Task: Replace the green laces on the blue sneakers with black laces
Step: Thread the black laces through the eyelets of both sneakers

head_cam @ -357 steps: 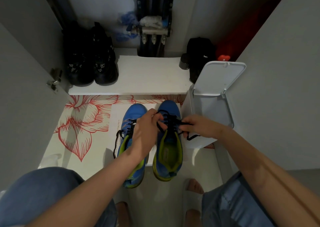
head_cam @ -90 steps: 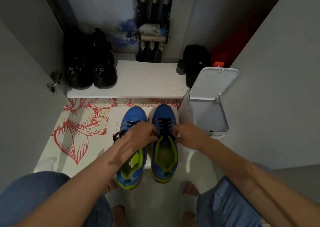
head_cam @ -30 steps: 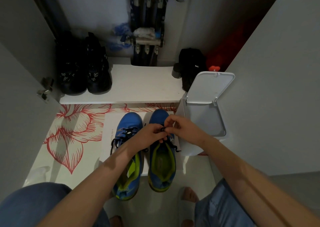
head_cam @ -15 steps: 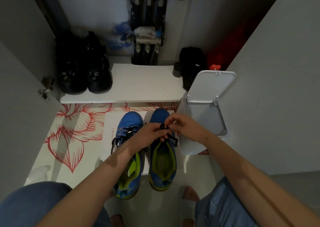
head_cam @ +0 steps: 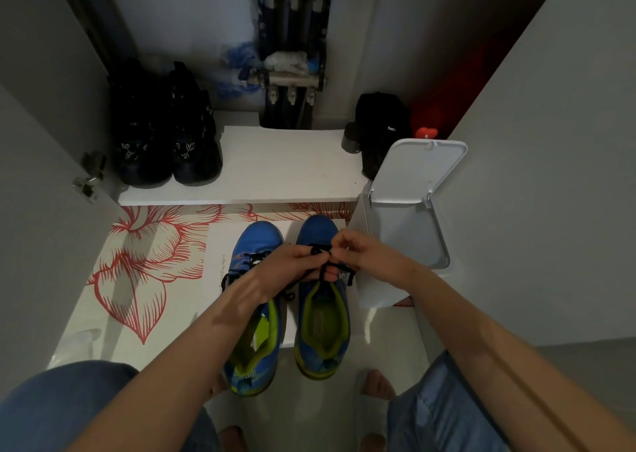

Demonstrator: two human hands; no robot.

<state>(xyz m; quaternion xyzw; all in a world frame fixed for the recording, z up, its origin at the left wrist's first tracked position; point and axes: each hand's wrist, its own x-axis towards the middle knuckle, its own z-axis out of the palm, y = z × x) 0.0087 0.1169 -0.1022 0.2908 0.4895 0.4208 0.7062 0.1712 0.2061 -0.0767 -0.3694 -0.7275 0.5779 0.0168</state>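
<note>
Left hand (head_cam: pixel 275 272), right hand (head_cam: pixel 368 258) drawn together over right sneaker (head_cam: pixel 323 331); both pinching black lace (head_cam: pixel 316 250); paper (head_cam: pixel 220 241) print illegible.

shelf: white shelf (head_cam: pixel 275 169) carries 2 black shoes (head_cam: pixel 165 131) side by side at its left end, black bag (head_cam: pixel 382 124) at its right end | behind: upright metal pipes (head_cam: pixel 292 73) | floor: mat (head_cam: pixel 137 265) with red flower print | right: white bin (head_cam: pixel 406 241), lid (head_cam: pixel 418 172) tipped open

Sneakers (head_cam: pixel 289 314) left of bin (head_cam: pixel 402 245)
</note>
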